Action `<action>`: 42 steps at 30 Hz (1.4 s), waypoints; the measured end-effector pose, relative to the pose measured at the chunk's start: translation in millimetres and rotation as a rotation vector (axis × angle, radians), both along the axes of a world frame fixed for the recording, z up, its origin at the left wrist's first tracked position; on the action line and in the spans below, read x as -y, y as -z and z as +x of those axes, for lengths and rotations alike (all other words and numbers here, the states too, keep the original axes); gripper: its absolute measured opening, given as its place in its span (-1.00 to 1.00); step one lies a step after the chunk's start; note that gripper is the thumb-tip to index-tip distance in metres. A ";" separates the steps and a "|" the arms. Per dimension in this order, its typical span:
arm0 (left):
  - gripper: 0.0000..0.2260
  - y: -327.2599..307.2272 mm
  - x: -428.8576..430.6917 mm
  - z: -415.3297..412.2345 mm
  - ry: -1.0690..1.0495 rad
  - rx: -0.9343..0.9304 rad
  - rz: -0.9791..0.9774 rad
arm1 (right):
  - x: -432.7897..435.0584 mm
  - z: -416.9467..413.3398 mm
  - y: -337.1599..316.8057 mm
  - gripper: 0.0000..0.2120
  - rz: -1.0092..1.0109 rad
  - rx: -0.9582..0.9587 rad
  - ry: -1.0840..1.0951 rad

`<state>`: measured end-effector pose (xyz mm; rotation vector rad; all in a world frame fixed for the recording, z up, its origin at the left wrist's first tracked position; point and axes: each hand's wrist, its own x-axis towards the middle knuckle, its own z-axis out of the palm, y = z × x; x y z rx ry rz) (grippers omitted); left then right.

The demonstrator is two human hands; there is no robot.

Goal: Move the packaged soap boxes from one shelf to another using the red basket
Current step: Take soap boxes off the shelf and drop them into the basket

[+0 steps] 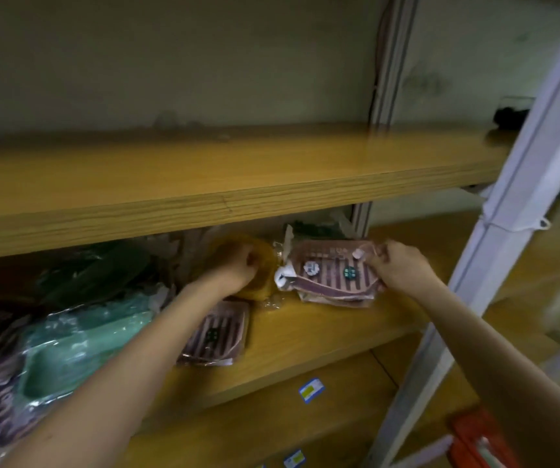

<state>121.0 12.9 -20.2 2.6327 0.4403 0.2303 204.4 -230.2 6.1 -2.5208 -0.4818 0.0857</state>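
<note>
On the middle wooden shelf [305, 336] lie plastic-wrapped soap boxes. My right hand [396, 265] pinches the right end of a pink striped packaged soap box [332, 275], which lies on top of another pink one. My left hand [238, 268] reaches under the upper shelf and grips a yellow packaged soap box [261, 282]. Below my left forearm lies a third pink striped box [219, 332]. A corner of the red basket [474, 440] shows at the bottom right, beside my right arm.
Teal wrapped boxes [79, 346] and dark green and purple packages pile up at the shelf's left. The upper wooden shelf [224, 177] holds nothing in view. A white metal upright [521, 184] stands at the right. Blue and yellow price labels [311, 390] sit on the shelf edge below.
</note>
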 end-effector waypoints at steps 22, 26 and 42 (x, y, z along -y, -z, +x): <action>-0.17 31.4 80.7 84.1 -0.035 -0.262 0.017 | 124.7 -48.0 43.4 -0.74 0.018 -0.032 0.301; -0.35 14.8 92.2 60.7 -0.048 -0.188 0.023 | 152.4 -44.1 46.3 -0.77 0.013 -0.045 0.280; -0.61 11.9 258.7 -22.2 -0.158 -0.010 0.089 | 361.0 -30.8 66.6 -0.70 -0.007 -0.043 0.236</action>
